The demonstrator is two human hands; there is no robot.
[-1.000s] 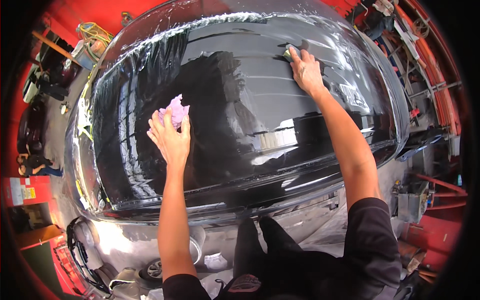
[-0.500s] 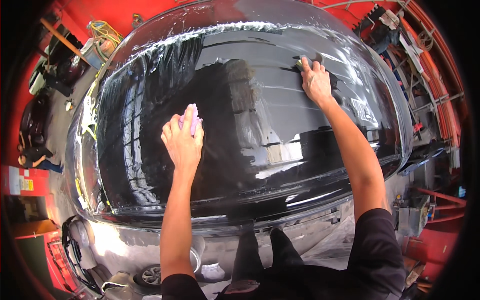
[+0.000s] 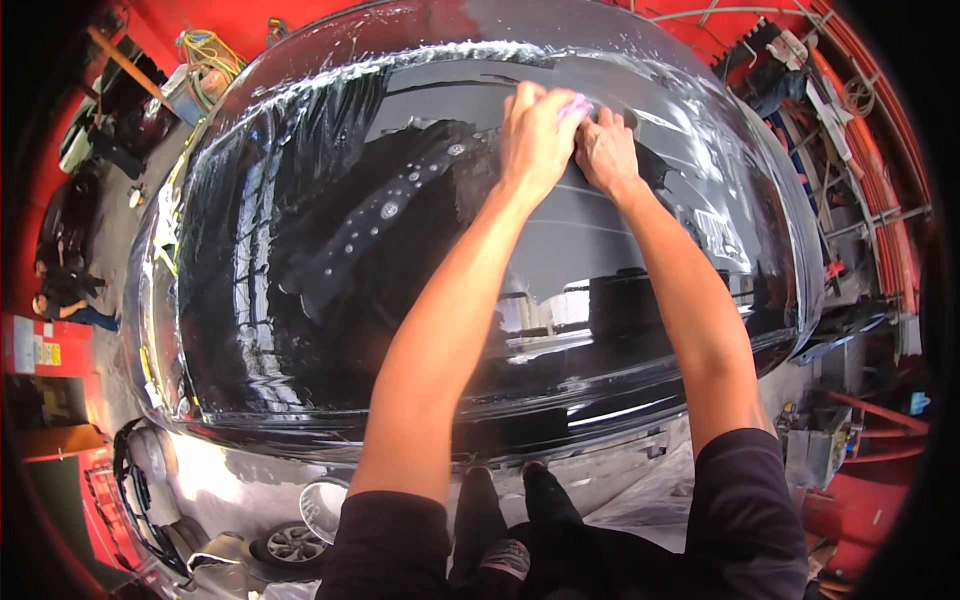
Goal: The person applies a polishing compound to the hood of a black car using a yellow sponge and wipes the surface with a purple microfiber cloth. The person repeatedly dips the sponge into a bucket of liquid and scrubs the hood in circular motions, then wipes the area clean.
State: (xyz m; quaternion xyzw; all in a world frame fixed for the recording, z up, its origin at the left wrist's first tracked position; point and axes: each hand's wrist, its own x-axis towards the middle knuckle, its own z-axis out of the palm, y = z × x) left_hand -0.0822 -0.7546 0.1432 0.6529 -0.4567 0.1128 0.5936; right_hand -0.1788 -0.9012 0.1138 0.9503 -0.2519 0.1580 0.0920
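Beneath both hands lies a wet, glossy black car body panel [image 3: 330, 330], its rim framed by plastic film and tape. My left hand [image 3: 537, 140] is closed around a pink-purple sponge [image 3: 575, 107], over the panel's far half. Beside it, almost touching, my right hand [image 3: 607, 155] bends its fingers down toward the surface. Whatever the right fingers grip is hidden now. A trail of water drops [image 3: 390, 209] runs across the panel, left of my hands. Whitish, milky streaks [image 3: 270, 90] mark its far and left edges.
A white bucket [image 3: 322, 508] and a wheel [image 3: 293, 543] are on the floor at lower left. Clear plastic sheeting [image 3: 640, 510] lies near my feet. Racks with long red-orange parts [image 3: 880, 190] line the right side. Another person [image 3: 72, 295] is at far left.
My left hand has swept right and away with the sponge, reaching my right hand. My right hand has shifted slightly left and nearer. Water drops now show on the panel.
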